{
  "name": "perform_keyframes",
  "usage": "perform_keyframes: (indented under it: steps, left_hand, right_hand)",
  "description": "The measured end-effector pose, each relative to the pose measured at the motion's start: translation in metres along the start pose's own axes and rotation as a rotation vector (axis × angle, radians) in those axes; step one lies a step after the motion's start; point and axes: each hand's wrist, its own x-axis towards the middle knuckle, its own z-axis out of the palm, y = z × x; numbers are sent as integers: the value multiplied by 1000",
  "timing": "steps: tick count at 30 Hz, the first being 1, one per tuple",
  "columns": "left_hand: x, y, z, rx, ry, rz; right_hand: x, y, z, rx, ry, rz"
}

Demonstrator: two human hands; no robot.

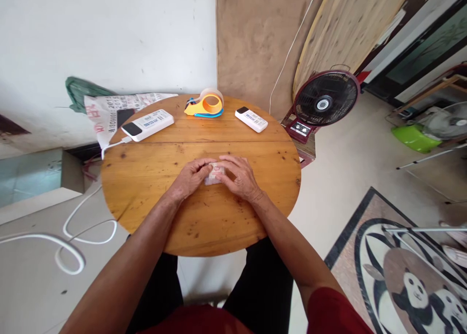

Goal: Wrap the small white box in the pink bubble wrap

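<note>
Near the middle of the round wooden table [204, 222], a small pale package [215, 174] with faint reddish print lies between my two hands. My left hand [191, 177] holds its left side, thumb on top and fingers bent behind it. From the other side my right hand [239, 176] grips the package's right end, with the thumb at the front and the fingers curled over the back. The fingers cover parts of the package.
Toward the table's far edge are a white device with a cable [149, 124], a yellow tape dispenser [205, 104] and a smaller white device [251, 119]. A dark red fan [324, 100] stands beyond the table's right edge.
</note>
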Motion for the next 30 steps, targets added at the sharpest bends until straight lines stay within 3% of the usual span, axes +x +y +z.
perform_keyframes:
  steps: [7, 15, 20, 25, 27, 30]
  left_hand:
    - [1, -2, -1, -28, -31, 10]
    - [0, -2, -2, -33, -33, 10]
    - [1, -4, -1, -41, -53, 36]
    - [1, -2, 2, 12, 0, 57]
    - [1, -1, 2, 22, 10, 52]
    - [0, -1, 3, 33, 26, 21]
  right_hand:
    - [0, -1, -5, 179, 126, 84]
    - [-1, 0, -3, 141, 12, 68]
    - [-2, 1, -2, -17, -29, -21]
    - [-1, -3, 0, -124, -68, -62]
    - [-1, -3, 1, -105, -46, -39]
    - [-3, -2, 0, -32, 85, 40]
